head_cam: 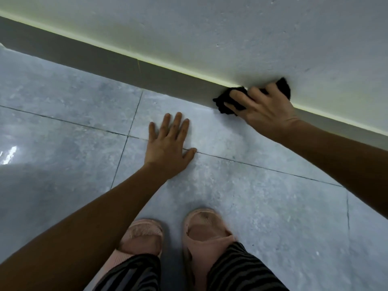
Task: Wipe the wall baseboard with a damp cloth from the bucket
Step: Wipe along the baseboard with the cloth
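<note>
A grey baseboard [117, 59] runs diagonally from upper left to lower right along the foot of a pale wall [231, 28]. My right hand [262, 111] presses a black cloth [284, 88] flat against the baseboard, with cloth showing on both sides of the fingers. My left hand [170, 145] lies flat on the grey tiled floor [63, 133], fingers spread, holding nothing, to the left of the cloth and nearer to me. No bucket is in view.
My two feet in pink slippers [206, 229] stand on the tiles near the bottom centre, with striped trouser legs [241, 267] above them. Dark grout lines cross the floor. A bright reflection [9, 154] lies at the left edge.
</note>
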